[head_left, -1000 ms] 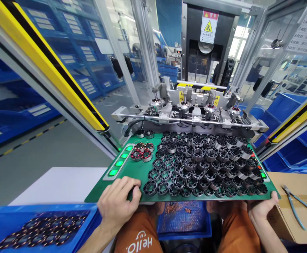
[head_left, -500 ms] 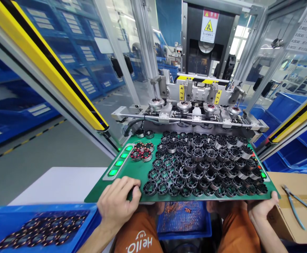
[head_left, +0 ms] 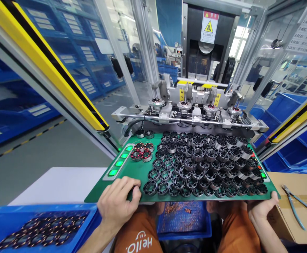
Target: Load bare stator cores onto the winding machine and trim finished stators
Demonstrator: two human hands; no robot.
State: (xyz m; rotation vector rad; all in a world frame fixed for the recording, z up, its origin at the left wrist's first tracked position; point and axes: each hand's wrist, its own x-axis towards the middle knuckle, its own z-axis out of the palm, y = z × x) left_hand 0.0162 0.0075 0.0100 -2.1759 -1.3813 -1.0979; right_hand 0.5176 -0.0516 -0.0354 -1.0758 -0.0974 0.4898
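Note:
My left hand (head_left: 119, 201) rests on the front left edge of the green work surface (head_left: 140, 178). Its fingers are curled in, the thumb lies beside them, and nothing shows between them. At the front right corner, my right hand (head_left: 263, 207) touches the edge with its thumb, while its other fingers are hidden below. Between the hands stand many black toothed stator cores (head_left: 210, 154) in rows, stacked higher toward the right. Several stators wound with red copper wire (head_left: 141, 153) sit at the left of the surface, near a strip of lit green buttons (head_left: 119, 163).
Behind the cores stands a winding machine (head_left: 195, 95) with several round fixtures. A blue bin (head_left: 90, 212) of copper-wound rings is at lower left. Pliers (head_left: 297, 205) lie on a cardboard box (head_left: 285, 214) at right. A blue tray (head_left: 185, 230) with wire scraps sits below.
The machine's upper bar and plate have shifted slightly down, and the ring tops in the fixtures show more clearly. Both hands and the cores on the surface stay in place.

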